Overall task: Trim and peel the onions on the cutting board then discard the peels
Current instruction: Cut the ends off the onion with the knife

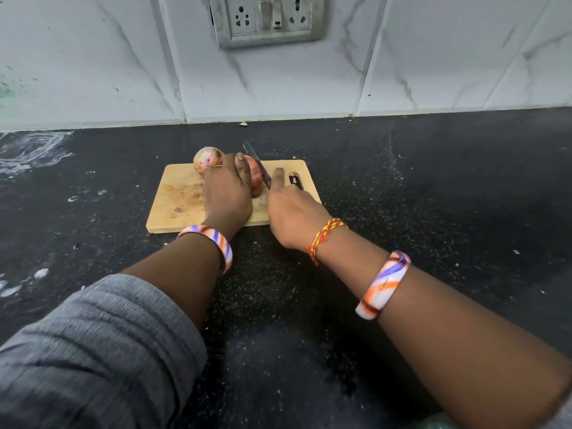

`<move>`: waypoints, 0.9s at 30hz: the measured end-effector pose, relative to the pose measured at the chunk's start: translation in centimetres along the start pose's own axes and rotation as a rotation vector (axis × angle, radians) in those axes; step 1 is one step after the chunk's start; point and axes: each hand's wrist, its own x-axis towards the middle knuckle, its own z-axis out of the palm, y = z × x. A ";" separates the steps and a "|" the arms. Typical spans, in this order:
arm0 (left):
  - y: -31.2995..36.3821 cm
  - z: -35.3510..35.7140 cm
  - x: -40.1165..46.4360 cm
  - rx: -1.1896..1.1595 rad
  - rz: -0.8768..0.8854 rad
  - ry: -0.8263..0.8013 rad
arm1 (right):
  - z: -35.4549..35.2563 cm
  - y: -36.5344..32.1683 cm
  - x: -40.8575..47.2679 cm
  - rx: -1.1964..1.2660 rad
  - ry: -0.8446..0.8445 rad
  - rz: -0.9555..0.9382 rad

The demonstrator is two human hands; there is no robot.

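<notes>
A second onion (206,158), unpeeled and blotched, sits at the far left corner of the cutting board (176,205), just beside the left hand (227,193) and partly hidden by it. That hand lies over the onion being cut (255,181), fingers curled down around it, so only its reddish right side shows. The right hand (294,218) grips a knife (257,165), forefinger stretched along the spine; the handle is hidden in the palm. The blade angles away from the camera and rests against the held onion's right side. The board's handle slot (295,180) lies just right of the knife hand. Both wrists carry striped bangles; a grey sleeve covers the left forearm. The board rests on a dark speckled surface (433,187) dotted with pale scraps. Behind stands a white marbled tile wall (402,57) with a socket plate (267,18).
</notes>
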 end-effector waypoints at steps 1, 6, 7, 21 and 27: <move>-0.1 0.0 0.0 -0.007 0.004 0.000 | 0.1 -0.1 -0.1 0.026 -0.008 0.034; -0.1 -0.1 -0.4 0.029 0.096 -0.054 | -1.1 -0.3 0.1 0.005 -0.065 0.079; -0.1 -0.1 -0.4 0.040 0.103 -0.066 | -1.3 -0.3 0.1 -0.012 -0.065 0.075; -0.2 -0.4 0.5 0.181 0.128 -0.143 | 1.0 -0.4 -0.9 -0.091 0.115 0.216; 0.2 -0.7 0.1 0.251 0.147 -0.140 | 0.2 -1.4 2.5 -0.092 0.099 0.185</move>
